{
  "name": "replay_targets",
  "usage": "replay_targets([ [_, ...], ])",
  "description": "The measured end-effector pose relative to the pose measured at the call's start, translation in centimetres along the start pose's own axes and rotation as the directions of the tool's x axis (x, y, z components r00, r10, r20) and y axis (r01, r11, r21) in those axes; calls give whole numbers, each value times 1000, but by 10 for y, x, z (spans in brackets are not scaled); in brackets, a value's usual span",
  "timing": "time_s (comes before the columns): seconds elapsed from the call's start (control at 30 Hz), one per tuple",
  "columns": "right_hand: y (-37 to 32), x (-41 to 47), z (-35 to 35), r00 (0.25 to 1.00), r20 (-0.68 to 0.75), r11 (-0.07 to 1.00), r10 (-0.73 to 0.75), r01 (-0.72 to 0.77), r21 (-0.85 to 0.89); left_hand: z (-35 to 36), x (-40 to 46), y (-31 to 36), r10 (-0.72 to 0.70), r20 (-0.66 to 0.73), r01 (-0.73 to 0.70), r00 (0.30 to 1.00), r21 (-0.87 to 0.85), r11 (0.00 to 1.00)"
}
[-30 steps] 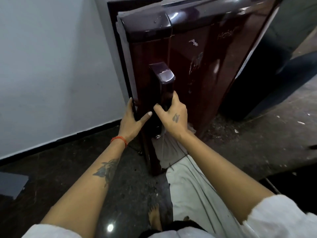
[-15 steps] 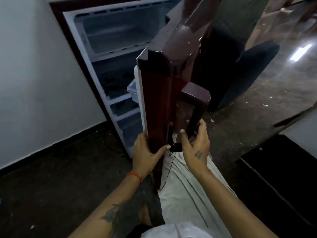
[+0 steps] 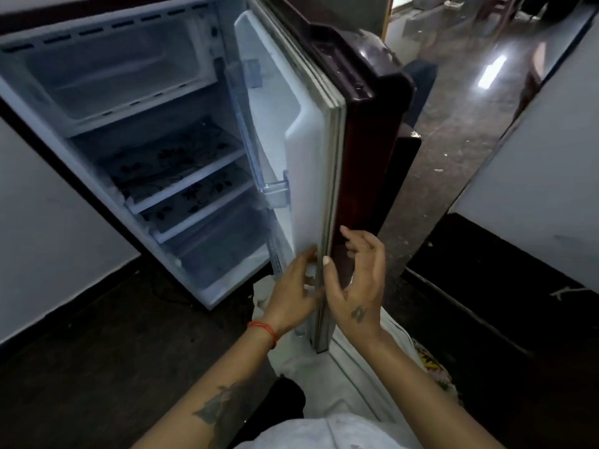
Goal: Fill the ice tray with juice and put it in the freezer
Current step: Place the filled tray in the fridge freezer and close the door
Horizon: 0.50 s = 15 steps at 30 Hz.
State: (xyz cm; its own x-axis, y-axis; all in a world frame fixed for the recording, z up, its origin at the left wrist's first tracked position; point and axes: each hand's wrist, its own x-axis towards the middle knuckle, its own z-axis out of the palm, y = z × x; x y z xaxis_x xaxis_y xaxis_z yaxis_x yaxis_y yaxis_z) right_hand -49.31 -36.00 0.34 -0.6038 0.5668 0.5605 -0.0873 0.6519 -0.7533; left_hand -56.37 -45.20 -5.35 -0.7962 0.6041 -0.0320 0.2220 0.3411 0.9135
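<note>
The maroon fridge door [image 3: 363,150] stands wide open, its white inner lining [image 3: 301,163] facing the cabinet. The freezer compartment [image 3: 107,76] at the top of the fridge shows only bare white walls. No ice tray or juice is in view. My left hand [image 3: 291,296] holds the door's lower edge from the inner side, fingers on the lining. On the outer side my right hand [image 3: 359,280] has its fingers apart and its thumb on the gasket.
Two shelves with a dark floral pattern [image 3: 175,166] sit below the freezer, above a drawer space. A clear bin [image 3: 275,192] hangs on the door. A white wall [image 3: 48,228] lies left, a white panel [image 3: 534,176] right, and the dark floor [image 3: 113,351] below.
The door went from shut to wide open, swinging right. My right hand has left the handle and loosened; my left hand has moved to the door's inner edge.
</note>
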Motion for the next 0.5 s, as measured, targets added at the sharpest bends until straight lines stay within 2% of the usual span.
replay_targets([
  [0.07,7,8,-5,1000,16,996,-10,11,-91,4,10,7,21,70,-27,997,76,997],
  [0.1,11,14,-8,1000,29,993,1,2,-122,5,16,11,58,38,-62,998,123,991],
  [0.2,22,29,-17,999,2,988,47,-46,-149,4,36,30,178,-256,-130,950,196,972],
  [0.27,28,42,-22,994,-108,985,24,-42,-168,-1,55,44,265,-444,-195,856,198,961],
  [0.33,35,58,-24,979,-196,976,-49,5,-217,-8,81,56,357,-541,-248,761,265,932],
  [0.4,41,78,-21,973,-197,963,-117,63,-262,-12,111,68,457,-542,-295,705,361,885],
  [0.5,53,111,-11,977,-91,923,-195,151,-354,-12,158,81,596,-427,-355,680,520,777],
])
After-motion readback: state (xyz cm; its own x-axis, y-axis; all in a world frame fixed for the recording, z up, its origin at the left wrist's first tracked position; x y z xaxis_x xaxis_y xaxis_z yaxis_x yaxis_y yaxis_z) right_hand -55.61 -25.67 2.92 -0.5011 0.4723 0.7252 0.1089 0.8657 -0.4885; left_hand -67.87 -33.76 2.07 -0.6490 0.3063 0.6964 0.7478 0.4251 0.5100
